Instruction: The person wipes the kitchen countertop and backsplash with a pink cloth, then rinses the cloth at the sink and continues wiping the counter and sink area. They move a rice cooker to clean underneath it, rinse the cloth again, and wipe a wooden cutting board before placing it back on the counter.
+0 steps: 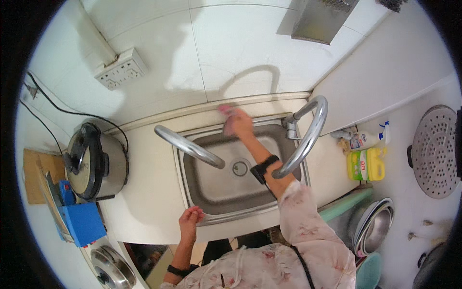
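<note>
My right hand (pixel 242 123) reaches across the stainless steel sink (pixel 205 184) to its far rim. It is blurred and grips a pink cloth (pixel 226 109), part of which hangs below the hand. At the near left corner of the sink is my left hand (pixel 191 217), its fingers curled together; anything small inside them is hidden. A chrome gooseneck faucet (pixel 320 126) arches over my right forearm from the back right corner. Another curved chrome pipe (pixel 187 146) juts over the basin from the left. The drain (pixel 240 168) shows in the basin floor.
On the left stand an electric pressure cooker (pixel 113 164) with a black cord and a blue box (pixel 85 222). A wall socket (pixel 122 70) is above. At right are a spray bottle (pixel 361 140), a yellow jug (pixel 365 165) and stacked metal basins (pixel 377 227).
</note>
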Demonstrator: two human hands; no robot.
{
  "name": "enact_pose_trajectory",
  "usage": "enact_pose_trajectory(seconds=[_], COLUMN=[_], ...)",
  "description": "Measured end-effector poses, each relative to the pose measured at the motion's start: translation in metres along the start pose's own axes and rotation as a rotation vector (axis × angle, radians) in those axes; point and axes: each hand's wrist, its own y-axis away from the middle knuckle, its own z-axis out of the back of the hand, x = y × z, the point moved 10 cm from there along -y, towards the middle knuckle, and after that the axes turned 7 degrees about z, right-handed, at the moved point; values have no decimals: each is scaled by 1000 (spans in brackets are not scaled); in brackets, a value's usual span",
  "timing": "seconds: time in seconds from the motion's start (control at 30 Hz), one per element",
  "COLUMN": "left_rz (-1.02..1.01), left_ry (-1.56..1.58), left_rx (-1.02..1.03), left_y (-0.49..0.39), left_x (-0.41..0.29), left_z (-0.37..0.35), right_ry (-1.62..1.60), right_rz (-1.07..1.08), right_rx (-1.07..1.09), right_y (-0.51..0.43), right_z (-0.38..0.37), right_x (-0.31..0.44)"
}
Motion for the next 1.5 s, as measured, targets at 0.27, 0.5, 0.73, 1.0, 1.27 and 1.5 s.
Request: enact_pose_trajectory(seconds=[0.27,0.5,0.73,1.0,1.27,1.5], left_rz=[46,-21,37,85,41,62], left_ry=[-28,-37,15,48,20,10], left_rx=[-33,0,-42,-124,-163,-201], left_y=[-1,-4,-1,6,9,5], left_x=[8,-1,7,13,12,19], left_z=[11,8,20,41,48,51], right_ry=[124,-45,390,175,-124,205], right_rz=[325,25,-83,158,464,862], right_rx=[-754,-411,-227,120,757,786], right_y=[-70,-61,-57,-10,-9,26], right_z=[165,79,95,-57,-192,-197], right_x=[90,-23,-68,-4,106,118])
